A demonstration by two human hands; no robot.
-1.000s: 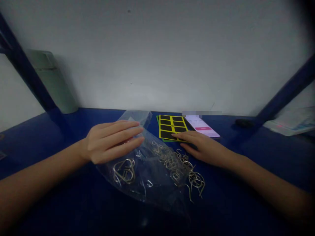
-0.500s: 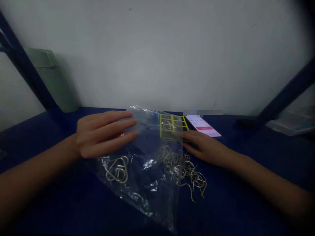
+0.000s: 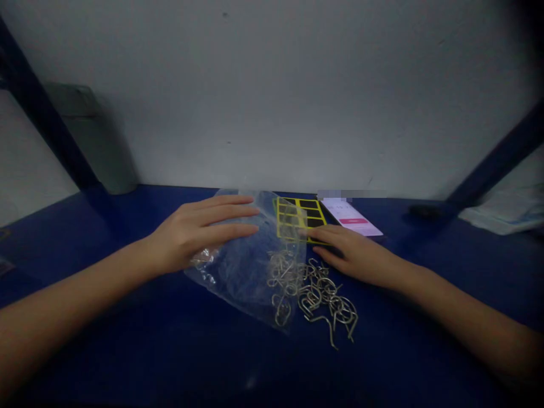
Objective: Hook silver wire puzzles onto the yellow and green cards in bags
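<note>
Pressing our spread left hand [image 3: 199, 232] on the clear plastic bag [image 3: 240, 272], right hand [image 3: 355, 255] open by the tangled wire puzzles [image 3: 312, 292], we could scatter them if the bag drags.

A white wall [image 3: 272, 96] stands behind a blue workbench [image 3: 97, 334] with dark blue uprights [image 3: 42, 102], and the lighting looks dim
</note>
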